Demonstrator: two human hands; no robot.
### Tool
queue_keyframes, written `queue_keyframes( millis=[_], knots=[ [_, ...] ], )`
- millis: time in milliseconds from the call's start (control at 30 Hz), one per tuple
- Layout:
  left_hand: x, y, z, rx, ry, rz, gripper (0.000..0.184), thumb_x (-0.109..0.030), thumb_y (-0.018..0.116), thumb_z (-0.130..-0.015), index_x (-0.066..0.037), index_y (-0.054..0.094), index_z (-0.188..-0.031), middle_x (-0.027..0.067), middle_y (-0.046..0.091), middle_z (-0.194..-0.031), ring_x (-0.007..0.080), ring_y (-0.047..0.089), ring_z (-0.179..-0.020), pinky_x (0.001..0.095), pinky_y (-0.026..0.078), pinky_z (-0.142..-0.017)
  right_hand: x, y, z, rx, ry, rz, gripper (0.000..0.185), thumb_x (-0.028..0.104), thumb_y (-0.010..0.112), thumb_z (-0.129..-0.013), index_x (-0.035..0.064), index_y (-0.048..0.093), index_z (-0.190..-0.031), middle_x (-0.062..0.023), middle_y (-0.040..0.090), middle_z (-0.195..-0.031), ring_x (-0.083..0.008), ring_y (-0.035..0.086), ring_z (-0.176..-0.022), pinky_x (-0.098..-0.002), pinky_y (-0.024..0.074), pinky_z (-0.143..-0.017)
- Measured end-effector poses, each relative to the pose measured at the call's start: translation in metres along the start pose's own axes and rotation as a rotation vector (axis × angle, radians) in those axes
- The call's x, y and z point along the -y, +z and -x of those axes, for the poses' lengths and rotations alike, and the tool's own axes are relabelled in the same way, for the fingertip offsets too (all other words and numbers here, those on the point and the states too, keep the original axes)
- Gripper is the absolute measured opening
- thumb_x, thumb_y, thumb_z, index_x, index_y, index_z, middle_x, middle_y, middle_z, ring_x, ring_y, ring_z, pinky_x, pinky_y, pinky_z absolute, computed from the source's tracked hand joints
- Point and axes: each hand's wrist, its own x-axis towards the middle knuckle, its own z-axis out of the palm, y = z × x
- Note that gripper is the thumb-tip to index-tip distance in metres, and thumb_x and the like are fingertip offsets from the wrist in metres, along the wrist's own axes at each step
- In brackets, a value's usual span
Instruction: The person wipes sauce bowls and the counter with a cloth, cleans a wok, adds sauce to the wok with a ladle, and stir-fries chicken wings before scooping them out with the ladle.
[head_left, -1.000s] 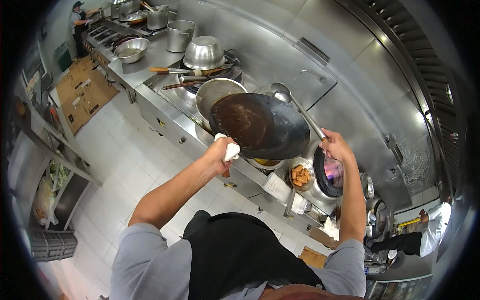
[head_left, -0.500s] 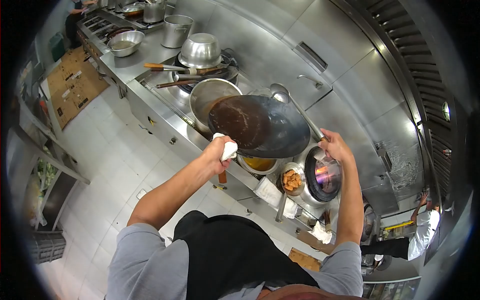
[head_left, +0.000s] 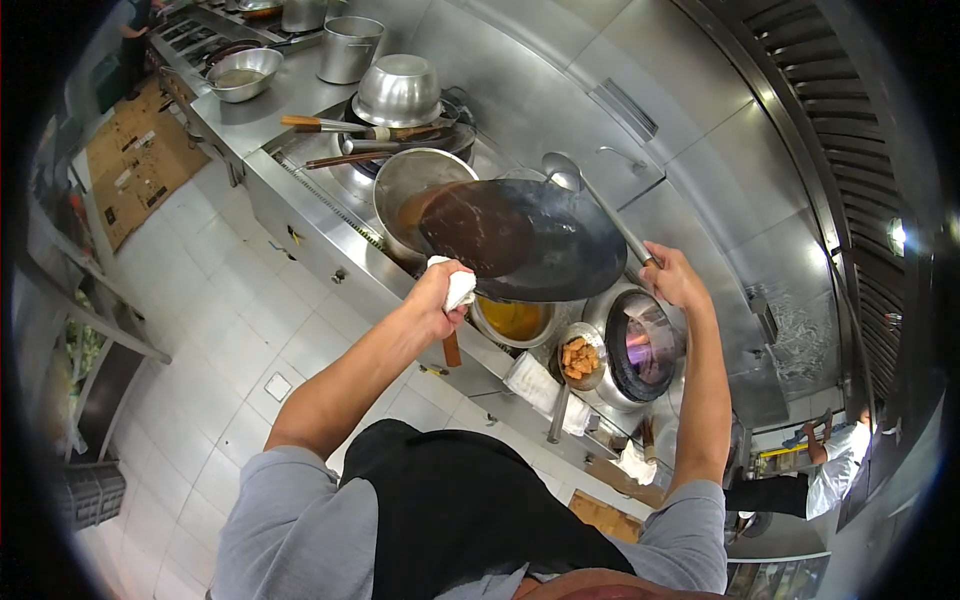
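Note:
My left hand [head_left: 437, 300] is closed around a folded white cloth [head_left: 460, 289] at the near edge of a dark wok [head_left: 580, 245]. The wok is held in the air and tilted to the left, with dark brown liquid [head_left: 480, 232] pooled at that end. Its left lip hangs over a large metal bowl [head_left: 398, 180], which shows brown on its inner wall. My right hand [head_left: 677, 279] grips the handle of a ladle [head_left: 612, 210], whose scoop lies beyond the wok's far rim. Below the wok sits a bowl of yellow liquid [head_left: 514, 320].
A lit burner [head_left: 640, 345] glows at right, beside a long-handled strainer with fried pieces [head_left: 580, 358]. A white towel [head_left: 540, 384] lies on the counter's front edge. Pans and an upturned metal bowl [head_left: 398, 92] stand behind. Another person [head_left: 838, 465] is at far right.
The wok tips further left, and its dark liquid has gathered toward the left lip. The ladle has shifted slightly with my right hand; both hands keep their grips.

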Motion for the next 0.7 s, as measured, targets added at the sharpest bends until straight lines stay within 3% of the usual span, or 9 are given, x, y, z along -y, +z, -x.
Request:
queue_keyframes(
  millis=[200,367,467,533,567,600,667,700],
  knots=[
    [-0.003,0.000,-0.018,0.063,-0.005,0.085,0.019,-0.031,0.064,-0.086,-0.018,0.055,-0.075,-0.0002,0.053,-0.061,0.0128,0.044,-0.046,0.0245,0.028,-0.038,0.031,-0.003,-0.010,-0.053,0.022,0.175,0.063,0.009,0.068,-0.088,-0.0037,0.051,-0.147,-0.0031,0.056,-0.075,-0.0132,0.054,-0.060,-0.0316,0.0453,-0.057],
    [-0.007,-0.006,-0.044,0.110,-0.024,0.165,0.016,-0.028,0.062,-0.086,-0.017,0.056,-0.078,0.0076,0.058,-0.064,0.0140,0.045,-0.043,0.0236,0.030,-0.033,0.043,-0.008,-0.032,-0.109,-0.024,0.331,0.064,0.011,0.069,-0.087,-0.0036,0.050,-0.147,-0.0122,0.069,-0.093,-0.0220,0.064,-0.082,-0.0374,0.0515,-0.079],
    [-0.011,-0.005,-0.047,0.107,-0.040,0.195,0.015,-0.028,0.062,-0.086,-0.017,0.056,-0.079,0.0111,0.061,-0.066,0.0137,0.045,-0.042,0.0232,0.030,-0.033,0.063,-0.011,-0.041,-0.105,-0.012,0.419,0.062,0.012,0.069,-0.087,0.0016,0.054,-0.146,-0.0136,0.070,-0.094,-0.0228,0.067,-0.088,-0.0374,0.0515,-0.083],
    [-0.015,-0.003,-0.050,0.180,-0.046,0.252,0.016,-0.029,0.061,-0.086,-0.017,0.055,-0.079,0.0117,0.060,-0.067,0.0133,0.044,-0.042,0.0233,0.029,-0.033,0.066,-0.015,-0.056,-0.117,-0.130,0.489,0.061,0.010,0.068,-0.086,0.0010,0.054,-0.145,-0.0104,0.064,-0.085,-0.0223,0.064,-0.081,-0.0391,0.0497,-0.076],
    [-0.015,0.000,-0.049,0.179,-0.025,0.256,0.016,-0.028,0.061,-0.085,-0.014,0.055,-0.078,0.0060,0.054,-0.063,0.0124,0.043,-0.045,0.0235,0.028,-0.036,0.067,-0.017,-0.062,-0.134,-0.251,0.561,0.059,0.008,0.066,-0.086,0.0003,0.055,-0.144,-0.0071,0.059,-0.076,-0.0218,0.061,-0.074,-0.0409,0.0480,-0.070],
    [-0.013,-0.001,-0.054,0.175,-0.029,0.246,0.016,-0.028,0.061,-0.085,-0.014,0.055,-0.078,0.0060,0.054,-0.063,0.0124,0.043,-0.045,0.0235,0.028,-0.036,0.074,-0.016,-0.065,-0.137,-0.245,0.552,0.059,0.008,0.066,-0.086,0.0003,0.055,-0.144,-0.0071,0.059,-0.076,-0.0218,0.061,-0.074,-0.0409,0.0480,-0.070],
    [-0.009,-0.005,-0.076,0.280,-0.108,0.392,0.018,-0.027,0.061,-0.084,-0.012,0.054,-0.080,0.0091,0.055,-0.067,0.0133,0.042,-0.046,0.0246,0.029,-0.037,0.104,-0.006,-0.062,-0.258,-0.256,0.871,0.048,0.011,0.066,-0.087,0.0051,0.062,-0.134,-0.0216,0.073,-0.097,-0.0347,0.072,-0.097,-0.0464,0.0557,-0.086],
    [-0.003,-0.006,-0.089,0.274,-0.118,0.373,0.018,-0.027,0.061,-0.084,-0.012,0.054,-0.080,0.0091,0.055,-0.067,0.0133,0.042,-0.046,0.0246,0.029,-0.037,0.116,-0.001,-0.057,-0.264,-0.240,0.855,0.048,0.011,0.066,-0.087,0.0051,0.062,-0.134,-0.0216,0.073,-0.097,-0.0347,0.072,-0.097,-0.0464,0.0557,-0.086]
  ],
)
